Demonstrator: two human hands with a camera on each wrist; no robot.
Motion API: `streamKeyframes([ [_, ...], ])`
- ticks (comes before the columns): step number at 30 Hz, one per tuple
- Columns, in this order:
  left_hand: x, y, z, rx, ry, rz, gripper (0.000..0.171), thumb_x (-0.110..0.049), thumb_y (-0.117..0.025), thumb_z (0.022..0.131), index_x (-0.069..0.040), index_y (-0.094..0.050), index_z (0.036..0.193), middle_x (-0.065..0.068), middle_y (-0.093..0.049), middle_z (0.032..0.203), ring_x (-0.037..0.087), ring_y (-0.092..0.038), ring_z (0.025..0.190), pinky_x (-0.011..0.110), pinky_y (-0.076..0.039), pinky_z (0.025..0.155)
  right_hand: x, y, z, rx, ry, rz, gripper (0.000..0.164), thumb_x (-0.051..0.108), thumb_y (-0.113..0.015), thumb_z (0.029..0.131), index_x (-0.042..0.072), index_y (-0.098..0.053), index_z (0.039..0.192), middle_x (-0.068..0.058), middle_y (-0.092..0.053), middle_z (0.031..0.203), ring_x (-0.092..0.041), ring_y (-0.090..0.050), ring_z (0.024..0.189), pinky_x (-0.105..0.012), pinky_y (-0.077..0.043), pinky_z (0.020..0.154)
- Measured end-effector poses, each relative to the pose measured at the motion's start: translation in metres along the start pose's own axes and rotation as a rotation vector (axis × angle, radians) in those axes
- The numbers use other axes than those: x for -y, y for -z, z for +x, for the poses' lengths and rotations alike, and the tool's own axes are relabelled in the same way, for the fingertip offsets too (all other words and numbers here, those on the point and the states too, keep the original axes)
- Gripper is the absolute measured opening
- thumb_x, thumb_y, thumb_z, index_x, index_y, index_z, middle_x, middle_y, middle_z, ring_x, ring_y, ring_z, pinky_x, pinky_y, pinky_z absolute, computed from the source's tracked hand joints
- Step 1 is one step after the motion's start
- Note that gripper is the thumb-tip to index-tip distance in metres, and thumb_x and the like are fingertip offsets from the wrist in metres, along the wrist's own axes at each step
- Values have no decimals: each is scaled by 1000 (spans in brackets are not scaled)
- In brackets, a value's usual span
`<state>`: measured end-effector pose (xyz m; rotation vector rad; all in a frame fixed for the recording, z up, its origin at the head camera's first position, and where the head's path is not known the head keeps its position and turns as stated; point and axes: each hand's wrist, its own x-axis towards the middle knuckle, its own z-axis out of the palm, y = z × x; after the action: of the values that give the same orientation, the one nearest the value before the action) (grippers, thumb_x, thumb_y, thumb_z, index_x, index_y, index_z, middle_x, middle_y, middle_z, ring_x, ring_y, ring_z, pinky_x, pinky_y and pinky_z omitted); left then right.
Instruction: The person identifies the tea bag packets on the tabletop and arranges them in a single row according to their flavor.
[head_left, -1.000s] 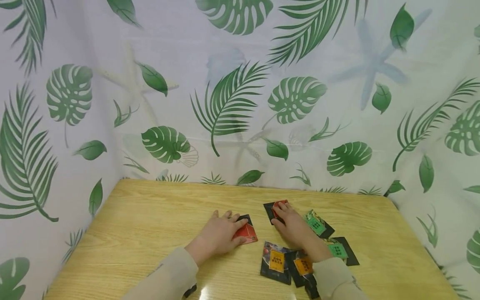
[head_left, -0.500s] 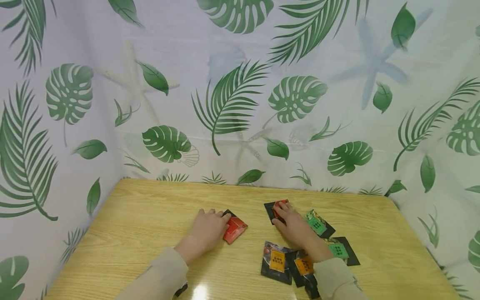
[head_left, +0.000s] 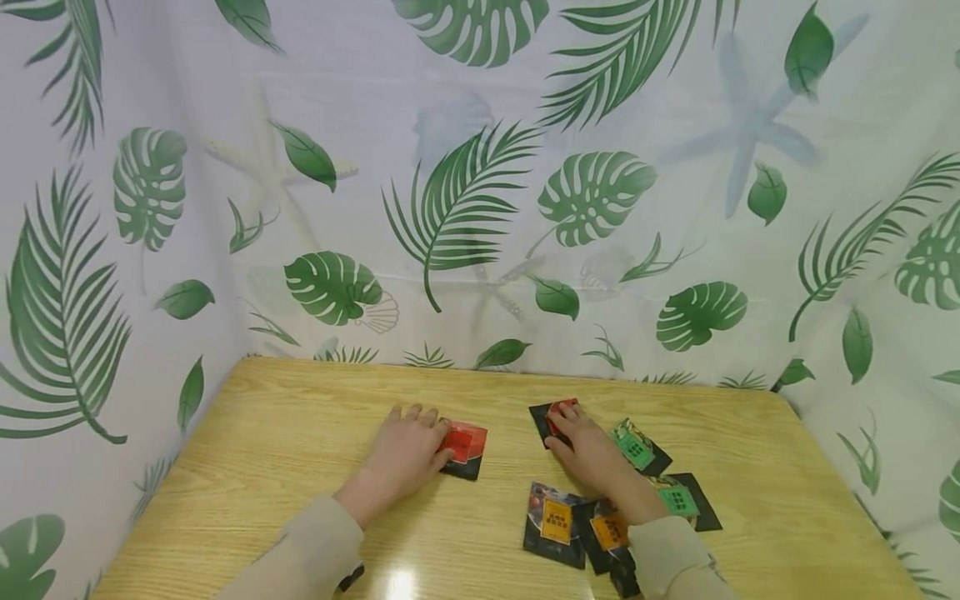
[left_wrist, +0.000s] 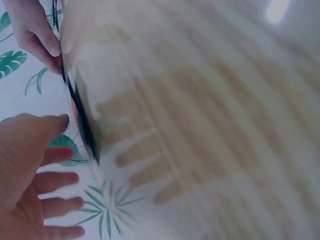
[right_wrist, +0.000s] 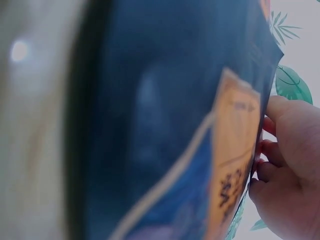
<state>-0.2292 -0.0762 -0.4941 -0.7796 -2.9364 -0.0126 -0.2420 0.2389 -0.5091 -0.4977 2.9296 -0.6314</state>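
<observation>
My left hand [head_left: 401, 450] lies over the left edge of a flat red-and-black packet [head_left: 467, 450] on the table. In the left wrist view its fingers are straight and spread, the thumb close to the packet's edge [left_wrist: 82, 122]. Farther right, my right hand [head_left: 588, 458] rests its fingers on another red-and-black packet [head_left: 538, 421], partly covering it. Beside that forearm lie a green-labelled packet [head_left: 633, 448] and a second green-labelled one [head_left: 678, 502]. A dark packet with an orange label [right_wrist: 237, 130] fills much of the right wrist view.
An orange-labelled packet [head_left: 555, 529] lies near the front, overlapped by another orange-labelled packet [head_left: 606, 532] partly under the right sleeve [head_left: 667, 550]. The wooden table [head_left: 300, 433] ends at a leaf-printed curtain [head_left: 480, 208] behind and at both sides.
The left hand has moved left with its packet, which has turned so that its black end now faces the front. The right hand stays in place on its packet.
</observation>
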Motion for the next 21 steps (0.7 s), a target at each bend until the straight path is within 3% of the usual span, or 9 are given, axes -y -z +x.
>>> streamKeyframes([
  [3, -1, -6, 4, 47, -38, -61, 54, -50, -63, 104, -15, -65, 144, 10, -64, 149, 37, -60, 138, 63, -46, 114, 0, 0, -1, 0, -3, 1, 56, 24, -56, 110, -4, -45, 157, -32, -32, 166, -53, -24, 157, -69, -32, 121],
  [6, -2, -8, 4, 96, -45, -135, 56, -49, -61, 105, -14, -61, 149, 10, -61, 152, 36, -59, 140, 64, -46, 113, 1, 1, -2, 2, -4, -1, 56, 24, -56, 110, -4, -45, 157, -32, -33, 166, -53, -24, 157, -69, -32, 121],
  [17, 23, -12, 3, 173, 19, -333, 52, -26, -58, 109, -11, -50, 158, 12, -48, 164, 39, -42, 154, 68, -35, 120, -1, 0, 1, 9, 3, 16, 57, 26, -55, 111, -3, -43, 159, -32, -30, 168, -52, -22, 158, -69, -31, 121],
  [21, 35, -15, 2, 177, 44, -330, 52, -26, -56, 110, -12, -48, 159, 12, -46, 166, 40, -40, 155, 74, -29, 121, -2, 0, 0, 10, 0, 19, 57, 26, -55, 111, -3, -43, 159, -31, -30, 168, -52, -22, 158, -69, -31, 121],
])
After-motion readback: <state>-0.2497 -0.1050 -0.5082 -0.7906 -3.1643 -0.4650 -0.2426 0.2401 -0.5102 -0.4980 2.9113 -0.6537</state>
